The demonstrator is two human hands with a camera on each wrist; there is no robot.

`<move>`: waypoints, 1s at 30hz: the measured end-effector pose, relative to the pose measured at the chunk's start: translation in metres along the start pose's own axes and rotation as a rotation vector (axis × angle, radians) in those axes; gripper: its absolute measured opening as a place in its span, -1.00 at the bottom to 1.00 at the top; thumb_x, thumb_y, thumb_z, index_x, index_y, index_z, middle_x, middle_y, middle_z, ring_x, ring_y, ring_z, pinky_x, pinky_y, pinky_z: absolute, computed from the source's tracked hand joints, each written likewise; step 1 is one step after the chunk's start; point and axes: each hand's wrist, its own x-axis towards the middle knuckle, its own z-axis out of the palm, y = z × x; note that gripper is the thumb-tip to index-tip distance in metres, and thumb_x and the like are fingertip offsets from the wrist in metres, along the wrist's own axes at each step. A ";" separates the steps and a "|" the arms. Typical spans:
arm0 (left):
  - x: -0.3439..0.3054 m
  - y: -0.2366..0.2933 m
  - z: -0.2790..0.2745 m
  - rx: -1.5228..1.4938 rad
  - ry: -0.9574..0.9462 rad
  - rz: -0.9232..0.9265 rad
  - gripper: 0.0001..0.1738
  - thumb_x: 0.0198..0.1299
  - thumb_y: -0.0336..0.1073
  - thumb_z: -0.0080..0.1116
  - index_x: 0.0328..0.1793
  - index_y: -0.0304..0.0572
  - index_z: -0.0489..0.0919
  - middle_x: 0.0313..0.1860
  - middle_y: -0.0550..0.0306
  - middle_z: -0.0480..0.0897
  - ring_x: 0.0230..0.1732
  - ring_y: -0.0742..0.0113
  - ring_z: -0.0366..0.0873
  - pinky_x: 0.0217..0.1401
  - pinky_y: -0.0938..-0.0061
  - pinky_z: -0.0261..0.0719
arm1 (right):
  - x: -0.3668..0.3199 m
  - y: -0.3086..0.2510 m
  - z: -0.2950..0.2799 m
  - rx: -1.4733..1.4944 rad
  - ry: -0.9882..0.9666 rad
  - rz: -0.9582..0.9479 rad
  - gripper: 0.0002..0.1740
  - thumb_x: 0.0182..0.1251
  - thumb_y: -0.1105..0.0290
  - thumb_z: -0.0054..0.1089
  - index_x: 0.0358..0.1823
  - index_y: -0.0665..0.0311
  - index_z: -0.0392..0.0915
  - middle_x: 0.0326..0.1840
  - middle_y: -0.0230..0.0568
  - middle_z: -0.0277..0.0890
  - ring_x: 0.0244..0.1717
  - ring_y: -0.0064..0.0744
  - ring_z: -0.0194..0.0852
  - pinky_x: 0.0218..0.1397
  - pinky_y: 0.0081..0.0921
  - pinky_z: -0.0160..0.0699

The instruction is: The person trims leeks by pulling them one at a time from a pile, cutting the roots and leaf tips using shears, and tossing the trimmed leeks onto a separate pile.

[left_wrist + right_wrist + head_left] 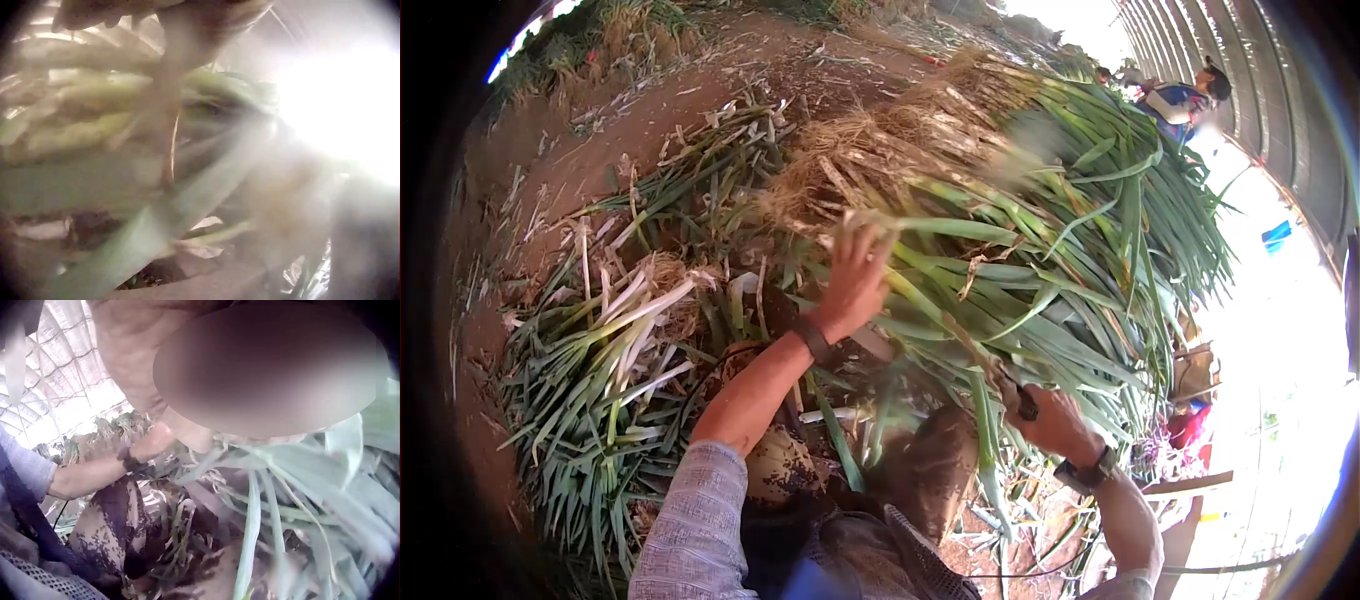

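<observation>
In the head view, my left hand (pixel 855 280) reaches over the root end of a heap of leeks (pixel 1090 210). Its fingers lie across pale stalks, and I cannot tell whether they grip one. Blur and glare fill the left wrist view, where a long green leaf (pixel 134 244) crosses below the hand. At the lower right of the heap, my right hand (pixel 1055 425) is curled round a dark-handled tool (pixel 1027 405). Long leek leaves (pixel 985 430) hang beside it. A blurred patch hides most of the right hand in the right wrist view.
A loose pile of leeks with white stalks (pixel 615 350) lies on the ground to the left. Leaf scraps (pixel 1030 500) litter the soil near my knees. Another person (pixel 1185 105) is at the far right, by the ribbed wall (pixel 1260 60).
</observation>
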 end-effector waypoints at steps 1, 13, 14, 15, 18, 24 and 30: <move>-0.007 0.006 0.000 -0.030 0.005 0.056 -0.18 -0.05 -0.48 0.31 0.43 -0.24 0.31 0.41 -0.17 0.21 0.54 -0.19 0.02 0.57 -0.17 -0.02 | 0.012 0.000 0.001 -0.032 0.049 -0.038 -0.60 0.27 0.01 0.21 -0.38 0.26 0.54 -0.48 0.14 0.57 -0.40 0.26 0.57 -0.27 0.05 0.51; -0.072 -0.012 0.064 -1.536 -0.254 -0.922 -0.39 0.31 0.04 0.23 0.29 -0.24 0.40 0.08 -0.10 0.59 0.06 0.09 0.64 -0.11 0.24 0.77 | 0.060 -0.028 -0.007 -0.263 -0.010 -0.060 -0.61 0.24 0.02 0.17 -0.19 0.23 0.57 -0.36 0.14 0.61 -0.25 0.30 0.54 -0.07 0.12 0.45; -0.063 -0.011 0.061 -1.567 -0.230 -0.956 -0.34 0.32 0.05 0.22 0.36 -0.23 0.36 0.13 -0.16 0.57 0.13 0.06 0.62 -0.11 0.22 0.76 | 0.064 -0.028 -0.008 -0.270 -0.008 -0.061 -0.61 0.24 0.02 0.17 -0.19 0.23 0.57 -0.36 0.14 0.61 -0.25 0.30 0.54 -0.07 0.12 0.45; -0.055 -0.009 0.059 -1.572 -0.227 -0.955 -0.34 0.32 0.05 0.22 0.36 -0.23 0.36 0.13 -0.16 0.57 0.13 0.06 0.62 -0.11 0.22 0.76 | 0.067 -0.028 -0.008 -0.306 0.032 -0.073 -0.62 0.29 0.01 0.09 -0.22 0.21 0.57 -0.38 0.15 0.61 -0.28 0.30 0.56 -0.12 0.14 0.47; -0.044 -0.004 0.061 -1.624 -0.171 -1.109 -0.43 0.41 -0.06 0.10 0.39 -0.22 0.32 0.12 -0.07 0.59 -0.02 0.19 0.66 -0.22 0.35 0.73 | 0.074 -0.027 -0.009 -0.378 0.010 -0.117 -0.62 0.34 0.03 0.01 -0.26 0.20 0.58 -0.42 0.16 0.60 -0.32 0.30 0.58 -0.17 0.15 0.50; -0.050 -0.003 0.083 -1.778 -0.101 -0.998 -0.03 0.31 0.20 0.15 0.58 -0.27 0.02 0.34 -0.31 0.39 0.22 -0.06 0.51 0.11 0.03 0.64 | 0.076 -0.043 -0.026 -0.429 0.043 -0.105 -0.66 0.32 0.09 0.02 -0.33 0.22 0.56 -0.48 0.16 0.58 -0.36 0.27 0.58 -0.18 0.15 0.51; -0.058 0.015 0.072 -1.989 0.001 -1.093 -0.05 0.32 0.33 0.01 0.54 -0.25 0.06 0.31 -0.29 0.39 0.19 -0.05 0.48 0.16 0.07 0.58 | 0.077 -0.048 -0.027 -0.417 0.014 -0.146 -0.70 0.30 0.11 0.06 -0.34 0.21 0.55 -0.49 0.16 0.57 -0.35 0.28 0.57 -0.18 0.12 0.52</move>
